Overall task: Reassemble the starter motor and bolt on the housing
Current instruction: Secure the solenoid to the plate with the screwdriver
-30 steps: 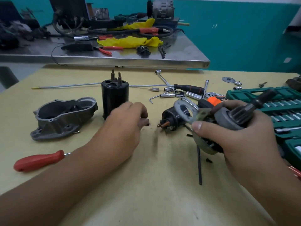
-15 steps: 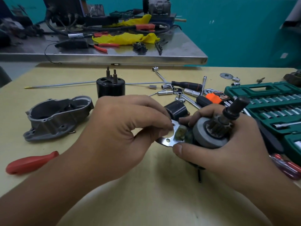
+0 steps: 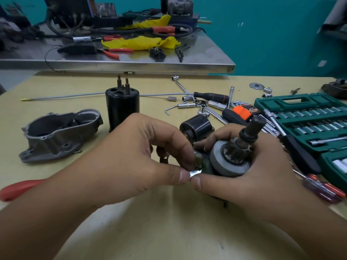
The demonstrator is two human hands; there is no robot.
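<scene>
Teal walls are backing a yellow bench [image 3: 169,231] that is carrying the stripped starter. Far left, the grey housing [image 3: 60,135] is lying open side up, well apart from the hands, with the black motor body [image 3: 122,109] standing upright just to its right. By my reckoning the person is still building up the inner assembly, and bolting on the housing is some way off.

The left hand [image 3: 131,162] is reaching in from the near left, thumb and forefinger pinching the small bright plate [image 3: 195,173] at the edge of the pinion drive assembly [image 3: 232,156]. The right hand [image 3: 262,171] is wrapping round that assembly from the right, holding it above the bench with its shaft tilting up and away. Behind it, the solenoid [image 3: 197,126] is sitting close.

Next, I would judge, the plate needs seating squarely before the assembly goes towards the housing. Far right, the green socket set [image 3: 309,117] is lying open.
</scene>
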